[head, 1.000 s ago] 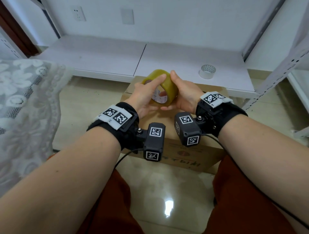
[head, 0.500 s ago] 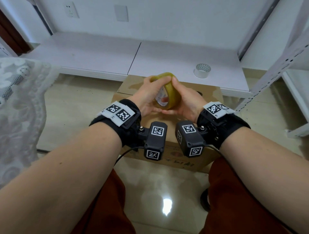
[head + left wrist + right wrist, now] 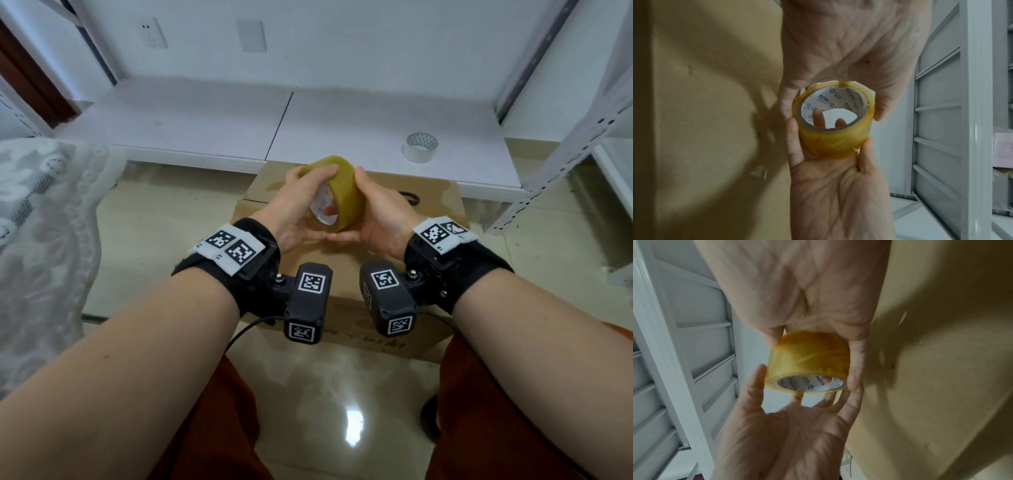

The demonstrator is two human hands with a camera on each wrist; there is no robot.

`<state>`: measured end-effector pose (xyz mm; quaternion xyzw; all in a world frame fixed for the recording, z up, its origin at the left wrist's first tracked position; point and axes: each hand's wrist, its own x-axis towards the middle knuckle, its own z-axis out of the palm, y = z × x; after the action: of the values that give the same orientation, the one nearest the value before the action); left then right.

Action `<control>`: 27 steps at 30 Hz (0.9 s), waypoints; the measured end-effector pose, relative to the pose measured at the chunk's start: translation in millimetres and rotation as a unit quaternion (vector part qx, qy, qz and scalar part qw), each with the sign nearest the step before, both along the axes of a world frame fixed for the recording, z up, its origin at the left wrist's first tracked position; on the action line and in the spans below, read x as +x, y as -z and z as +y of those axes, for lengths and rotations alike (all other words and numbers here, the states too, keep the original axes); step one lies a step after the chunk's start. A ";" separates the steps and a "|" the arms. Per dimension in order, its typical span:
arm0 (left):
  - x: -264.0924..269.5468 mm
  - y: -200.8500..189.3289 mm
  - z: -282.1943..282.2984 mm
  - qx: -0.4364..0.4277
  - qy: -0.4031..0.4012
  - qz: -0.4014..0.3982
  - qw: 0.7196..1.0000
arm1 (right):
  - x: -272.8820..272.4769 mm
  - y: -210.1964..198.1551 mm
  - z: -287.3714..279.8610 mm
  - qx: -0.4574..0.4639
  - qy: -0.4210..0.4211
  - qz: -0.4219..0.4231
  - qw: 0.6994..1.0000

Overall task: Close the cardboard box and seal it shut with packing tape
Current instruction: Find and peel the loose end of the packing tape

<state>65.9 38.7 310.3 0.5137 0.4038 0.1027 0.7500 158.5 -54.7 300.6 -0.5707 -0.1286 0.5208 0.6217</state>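
Note:
A yellowish roll of packing tape (image 3: 342, 192) hangs over the brown cardboard box (image 3: 435, 205), whose top flaps lie flat. My left hand (image 3: 298, 205) grips the roll from the left, with its thumb over the roll's top. From the right, my right hand (image 3: 375, 210) holds the same roll, thumb against its rim. In the left wrist view the tape roll (image 3: 835, 139) sits between my left hand (image 3: 838, 178) below and my right hand (image 3: 849, 56) above. The right wrist view shows the tape roll (image 3: 809, 360) side on, above my right hand (image 3: 793, 426).
A small white tape roll (image 3: 420, 148) lies on the low white shelf board (image 3: 205, 130) behind the box. A grey metal rack upright (image 3: 579, 137) stands at the right. Lace cloth (image 3: 41, 222) hangs at the left. My knees (image 3: 212, 428) flank shiny floor tiles.
Both hands have kept hold of the roll above the box. The roll has turned a little between them, and my left thumb now lies over its top.

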 end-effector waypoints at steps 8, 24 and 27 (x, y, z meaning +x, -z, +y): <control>-4.5 -1.6 6.0 0.057 0.049 0.004 0.997 | 3.6 0.2 -3.1 -0.027 -0.021 -0.052 0.998; -11.6 -12.6 7.9 0.057 0.006 0.003 0.998 | -0.2 0.0 0.2 0.013 -0.053 -0.072 0.996; -12.5 -17.0 4.8 0.065 0.024 -0.016 0.997 | 2.0 -1.4 0.2 0.006 -0.049 -0.099 0.994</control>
<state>53.4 43.5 327.3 0.5691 0.3717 0.1188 0.7238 160.5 -54.6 302.0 -0.6087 -0.2199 0.4909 0.5832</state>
